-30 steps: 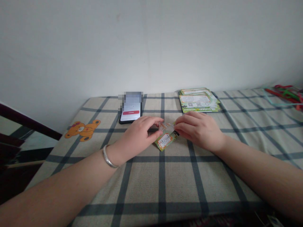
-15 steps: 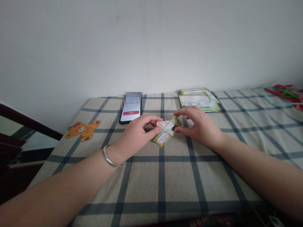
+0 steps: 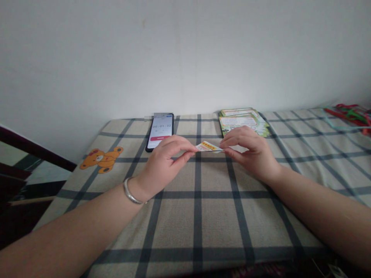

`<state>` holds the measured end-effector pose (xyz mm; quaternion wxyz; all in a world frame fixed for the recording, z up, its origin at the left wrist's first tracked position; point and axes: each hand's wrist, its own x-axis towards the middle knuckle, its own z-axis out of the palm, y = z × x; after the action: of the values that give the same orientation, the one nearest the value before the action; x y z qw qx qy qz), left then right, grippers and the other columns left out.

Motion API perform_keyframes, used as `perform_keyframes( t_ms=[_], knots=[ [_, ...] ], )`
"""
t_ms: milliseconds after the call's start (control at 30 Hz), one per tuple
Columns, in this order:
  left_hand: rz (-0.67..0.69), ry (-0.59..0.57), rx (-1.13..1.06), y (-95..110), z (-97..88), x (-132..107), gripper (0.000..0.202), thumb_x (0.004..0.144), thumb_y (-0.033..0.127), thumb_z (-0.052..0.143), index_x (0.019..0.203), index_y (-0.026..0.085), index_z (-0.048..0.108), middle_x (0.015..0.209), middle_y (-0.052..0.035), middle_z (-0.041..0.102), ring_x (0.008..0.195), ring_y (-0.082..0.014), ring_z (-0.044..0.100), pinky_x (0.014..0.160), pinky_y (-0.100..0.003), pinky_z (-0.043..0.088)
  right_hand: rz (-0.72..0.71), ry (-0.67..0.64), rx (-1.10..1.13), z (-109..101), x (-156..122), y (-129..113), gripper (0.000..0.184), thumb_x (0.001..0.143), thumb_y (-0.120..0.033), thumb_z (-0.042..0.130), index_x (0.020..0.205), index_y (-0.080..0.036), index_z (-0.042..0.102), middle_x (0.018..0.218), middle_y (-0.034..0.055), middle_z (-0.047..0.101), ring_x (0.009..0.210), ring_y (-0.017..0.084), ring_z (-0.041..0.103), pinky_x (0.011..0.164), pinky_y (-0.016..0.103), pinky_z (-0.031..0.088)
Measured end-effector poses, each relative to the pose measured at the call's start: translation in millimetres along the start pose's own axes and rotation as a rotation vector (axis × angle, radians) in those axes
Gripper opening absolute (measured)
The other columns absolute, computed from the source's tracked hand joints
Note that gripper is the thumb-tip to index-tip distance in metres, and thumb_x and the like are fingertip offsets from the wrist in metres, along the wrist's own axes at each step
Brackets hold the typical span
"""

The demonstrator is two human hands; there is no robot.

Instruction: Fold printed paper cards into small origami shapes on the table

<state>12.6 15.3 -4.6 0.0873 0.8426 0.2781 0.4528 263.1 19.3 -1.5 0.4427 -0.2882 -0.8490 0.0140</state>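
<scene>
- Left hand (image 3: 164, 164): pinching folded paper (image 3: 208, 147) at nine o'clock.
- Right hand (image 3: 253, 154): pinching same paper at three o'clock.
- Phone (image 3: 161, 132): ten o'clock from paper.
- Leaflet stack (image 3: 238, 121): two o'clock.

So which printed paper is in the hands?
The small folded paper, pinched between the left hand and right hand; the others lie in the pile near the wall.

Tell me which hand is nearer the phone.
Left. The left hand is just in front of the phone, by its near right corner; the right hand is farther off to the phone's right.
</scene>
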Motion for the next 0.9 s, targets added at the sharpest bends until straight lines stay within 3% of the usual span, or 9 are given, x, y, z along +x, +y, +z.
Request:
perform_keyframes(
  t_ms=[200,500,767,900],
  knots=[
    [0.021,-0.050,0.105,-6,-0.2,-1,0.014,0.086,0.007,0.059,0.092,0.017,0.067,0.096,-0.0038,0.064,0.093,-0.0135,0.061,0.086,-0.029,0.049,-0.118,-0.095,-0.049,-4,2,-1,0.005,0.083,-0.016,0.067,0.087,-0.019,0.067,0.089,0.0045,0.071,0.088,0.018,0.063,0.084,0.036,0.048],
    [0.247,-0.343,0.271,-10,6.0,-5,0.015,0.090,0.011,0.055,0.098,0.018,0.066,0.098,-0.0026,0.067,0.093,-0.0173,0.057,0.086,-0.034,0.049,-0.206,-0.322,-0.009,1,0,-3,0.012,0.087,-0.029,0.064,0.092,-0.020,0.070,0.093,0.0036,0.073,0.097,0.018,0.060,0.086,0.033,0.050],
    [0.255,-0.457,0.248,-11,6.9,-7,0.018,0.092,0.015,0.053,0.100,0.019,0.068,0.101,-0.0039,0.068,0.095,-0.0172,0.059,0.087,-0.035,0.051,-0.228,-0.506,-0.055,4,-3,0,0.018,0.092,-0.032,0.057,0.096,-0.020,0.069,0.098,0.0026,0.072,0.098,0.019,0.059,0.090,0.036,0.047],
    [0.239,-0.521,0.234,-11,7.1,-7,0.021,0.092,0.015,0.052,0.105,0.020,0.068,0.106,-0.0036,0.068,0.100,-0.0185,0.057,0.091,-0.037,0.049,-0.224,-0.537,-0.136,5,-4,4,0.019,0.093,-0.029,0.054,0.101,-0.020,0.069,0.104,0.0029,0.071,0.102,0.021,0.058,0.090,0.037,0.048]
  ],
)
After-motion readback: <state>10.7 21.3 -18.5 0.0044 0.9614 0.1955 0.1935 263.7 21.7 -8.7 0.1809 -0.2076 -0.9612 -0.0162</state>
